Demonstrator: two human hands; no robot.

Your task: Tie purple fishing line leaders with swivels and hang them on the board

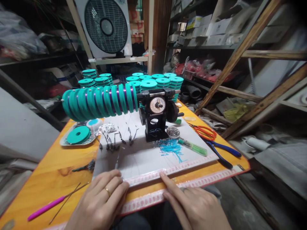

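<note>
Tape (pixel 146 176) lines the near edge of a white board (pixel 141 161), beside the front edge of the desk (pixel 48 166), presumably so its marks read easily. The right hand (pixel 198 204) touches it, forefinger spread from thumb; the left hand (pixel 98 198) lies at the board's near-left corner, fingers together, any pinch hidden.

The yellow table (pixel 48 179) is partly covered by a white board (pixel 141 164); along the table's front edge a tape (pixel 206 180) is laid; at the left, a tray (pixel 63 140) and a pink tool (pixel 45 208) are placed; by the board's right side, orange scissors (pixel 205 131) and blue pliers (pixel 226 149) are laid.
</note>
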